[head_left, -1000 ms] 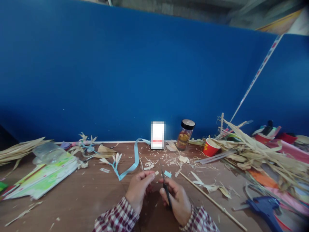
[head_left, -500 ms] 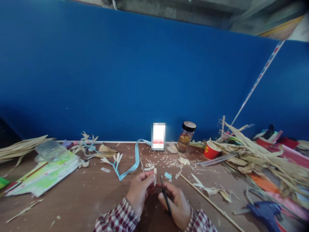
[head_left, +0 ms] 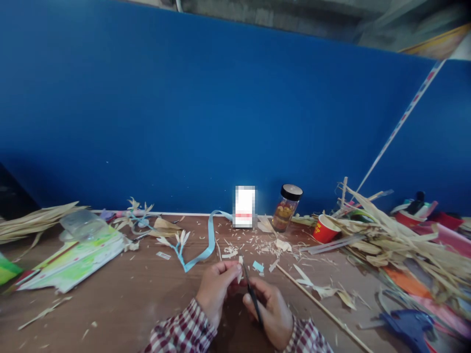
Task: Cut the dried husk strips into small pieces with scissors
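Note:
My left hand [head_left: 217,287] pinches a small pale strip of corn husk [head_left: 240,270] upright between thumb and fingertips. In my right hand [head_left: 272,309] is a dark pair of scissors [head_left: 253,299], its blades pointing up and away; the fingers partly hide the handles. The blade tips lie right against the strip's right side, though whether the husk is between them I cannot tell. Just beyond my hands are a small light-blue scrap [head_left: 258,266] and scattered husk clippings [head_left: 250,241]. A light-blue ribbon [head_left: 211,235] joins a blue-stemmed husk flower [head_left: 181,243] to the left.
At the back stand a lidded glass jar [head_left: 286,211], a red paper cup [head_left: 326,228] and a blurred white object [head_left: 245,207]. Dried husks [head_left: 390,230] heap up at right, near a blue glue gun [head_left: 406,326]. A thin stick [head_left: 320,306] lies diagonally. Painted sheets [head_left: 91,264] lie left.
The scissor tips and the husk strip have come together, closing the small gap between them. The whole view has shifted slightly, with the table things appearing a little further right.

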